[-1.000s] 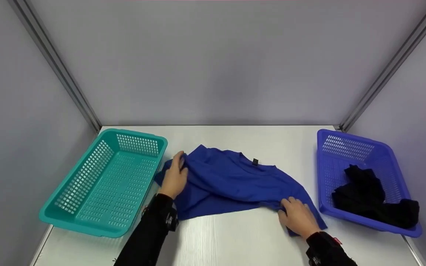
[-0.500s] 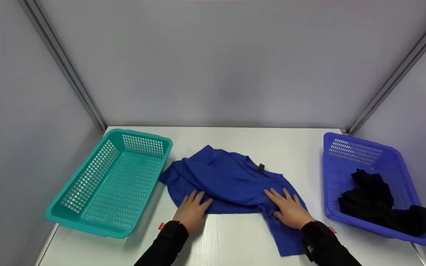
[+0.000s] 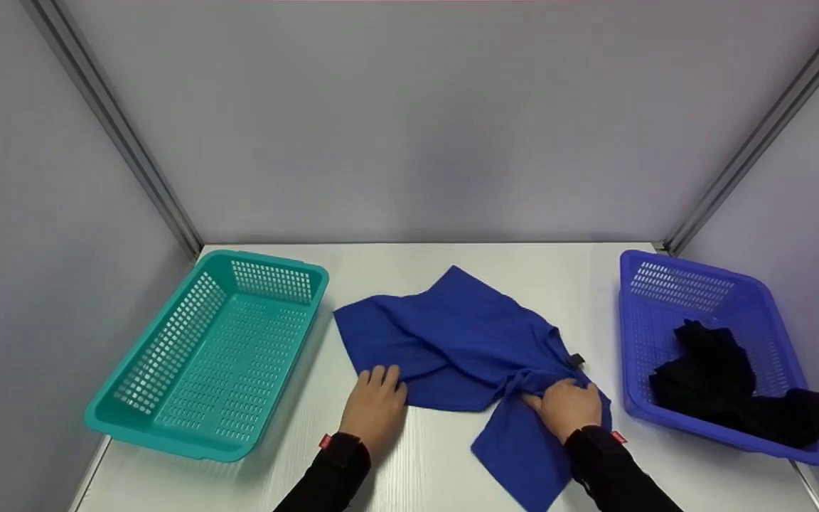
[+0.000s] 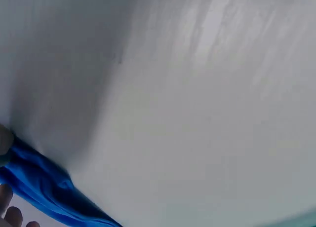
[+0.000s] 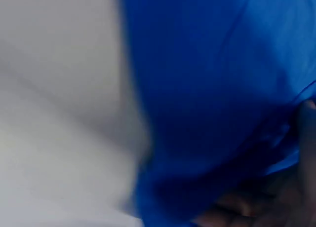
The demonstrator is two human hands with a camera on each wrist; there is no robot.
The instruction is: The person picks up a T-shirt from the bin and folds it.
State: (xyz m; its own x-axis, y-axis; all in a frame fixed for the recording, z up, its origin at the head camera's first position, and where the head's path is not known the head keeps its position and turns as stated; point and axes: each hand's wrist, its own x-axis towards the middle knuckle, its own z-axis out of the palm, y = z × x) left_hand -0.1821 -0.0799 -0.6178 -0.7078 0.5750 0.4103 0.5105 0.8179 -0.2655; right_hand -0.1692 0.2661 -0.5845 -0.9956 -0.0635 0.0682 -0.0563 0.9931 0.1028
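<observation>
A blue T-shirt [image 3: 452, 334] lies rumpled on the white table, its small black neck tag [image 3: 575, 360] on the right side. My left hand [image 3: 374, 409] pinches the near edge; the left wrist view has a strip of blue cloth [image 4: 44, 187] passing between thumb and fingers. Near the collar, my right hand [image 3: 569, 409] grips a bunched part of the shirt, with one sleeve [image 3: 523, 455] spread out toward the front. Blue fabric [image 5: 197, 89] fills much of the right wrist view, where the fingers are dark and partly covered.
To the left stands a teal plastic basket [image 3: 267, 398] with nothing in it. A blue-purple basket [image 3: 633, 341] on the right holds a black garment [image 3: 708, 387], part of which lies over its near rim. Grey walls enclose the table at the back and sides.
The left hand has come from the shirt's left sleeve to its near edge. The right hand has gone from spread flat to gripping cloth, and the collar side has turned toward the front right.
</observation>
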